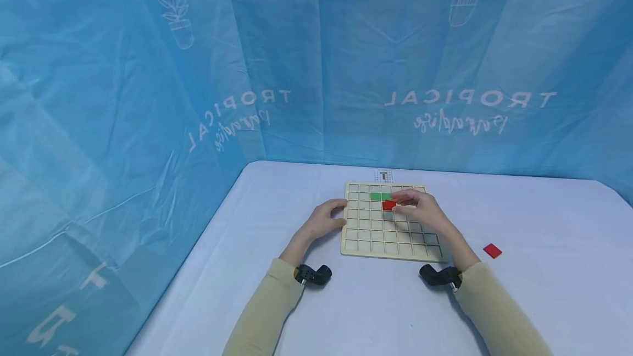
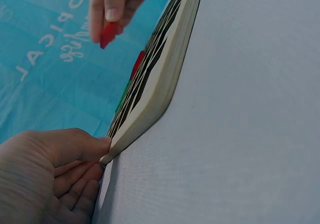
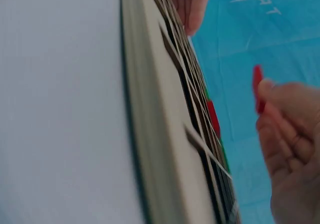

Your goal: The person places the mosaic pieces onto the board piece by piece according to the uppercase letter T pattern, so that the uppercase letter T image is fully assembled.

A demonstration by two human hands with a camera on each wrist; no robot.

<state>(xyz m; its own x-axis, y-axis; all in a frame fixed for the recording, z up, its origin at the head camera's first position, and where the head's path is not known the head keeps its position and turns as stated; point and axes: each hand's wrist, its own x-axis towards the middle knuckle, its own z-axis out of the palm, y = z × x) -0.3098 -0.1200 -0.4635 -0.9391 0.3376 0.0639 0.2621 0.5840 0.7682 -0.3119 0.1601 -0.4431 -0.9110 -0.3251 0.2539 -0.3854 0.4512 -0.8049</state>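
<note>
A pale wooden grid board lies on the table with green tiles near its far side. My left hand touches the board's left edge, thumb and forefinger spread apart along it. Over the board, my right hand pinches a red tile between thumb and fingertips. That held tile is raised off the grid and tilted on edge in the right wrist view. Another red tile sits in the board; in the head view the held one overlaps that area.
A small printed card with a coloured grid pattern lies just beyond the board. One loose red tile rests on the white tablecloth to the right. Blue printed curtains hang behind and at the left.
</note>
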